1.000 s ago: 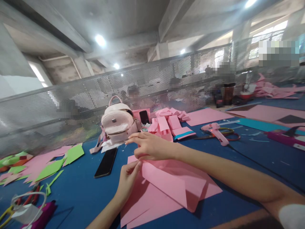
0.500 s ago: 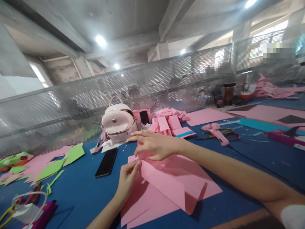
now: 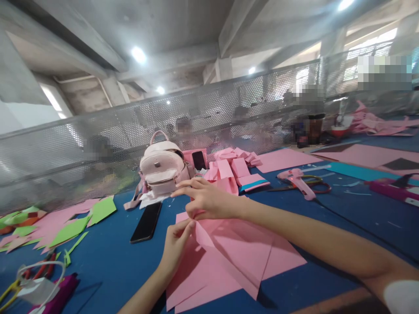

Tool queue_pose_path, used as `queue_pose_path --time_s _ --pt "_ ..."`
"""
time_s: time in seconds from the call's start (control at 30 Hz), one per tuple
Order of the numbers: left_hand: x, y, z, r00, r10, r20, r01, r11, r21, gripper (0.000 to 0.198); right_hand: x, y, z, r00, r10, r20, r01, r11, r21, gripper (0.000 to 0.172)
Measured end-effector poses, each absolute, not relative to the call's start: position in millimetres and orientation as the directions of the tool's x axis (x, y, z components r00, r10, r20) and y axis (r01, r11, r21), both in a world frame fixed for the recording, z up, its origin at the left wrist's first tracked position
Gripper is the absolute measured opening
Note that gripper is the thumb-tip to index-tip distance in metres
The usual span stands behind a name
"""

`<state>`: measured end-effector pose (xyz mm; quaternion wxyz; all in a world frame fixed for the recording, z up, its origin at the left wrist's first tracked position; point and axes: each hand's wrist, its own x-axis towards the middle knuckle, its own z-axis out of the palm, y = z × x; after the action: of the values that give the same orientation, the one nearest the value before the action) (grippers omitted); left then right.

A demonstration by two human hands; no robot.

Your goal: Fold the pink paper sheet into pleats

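Observation:
My left hand (image 3: 176, 244) pinches the upper left corner of a folded pink paper (image 3: 225, 261) between thumb and fingers. Just above and to the right, my right hand (image 3: 209, 200) has its thumb and index finger together on the same paper's top end, the other fingers stretched to the left. The folded piece slants down to the right, its lower end lifted a little. Beneath it, larger pink sheets (image 3: 196, 288) lie on the blue table (image 3: 111, 270). My right hand hides part of the paper's top.
A pale backpack (image 3: 163, 168) and a black phone (image 3: 146, 222) lie ahead. Cut pink pieces (image 3: 240, 168), a pink glue gun (image 3: 299, 181) with its cord and scissors (image 3: 322, 185) are at the right. Green scraps (image 3: 70, 229), pliers (image 3: 49, 264) and a purple power strip (image 3: 63, 292) are at the left.
The folded pink paper has turned and narrowed, with its lower end shifted slightly left. My right hand's fingers have drawn closer together at its top. My left hand has barely moved.

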<state>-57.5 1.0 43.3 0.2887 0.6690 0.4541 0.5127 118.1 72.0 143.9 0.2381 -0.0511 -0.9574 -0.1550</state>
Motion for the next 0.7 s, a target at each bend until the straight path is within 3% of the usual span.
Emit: queue_pose_path --time_s 0.43,0.7 --pt "-53 -7 52 0.118 0.89 0.441 0.315 -0.455 0.833 0.043 129 76 157 -0.849 0.058 0.525 0.121 0.989 0.086 0.011" --pt "-54 -7 45 0.123 0.853 0.507 0.385 -0.512 0.768 0.044 133 80 162 -0.855 0.072 0.514 0.111 0.993 0.046 0.008"
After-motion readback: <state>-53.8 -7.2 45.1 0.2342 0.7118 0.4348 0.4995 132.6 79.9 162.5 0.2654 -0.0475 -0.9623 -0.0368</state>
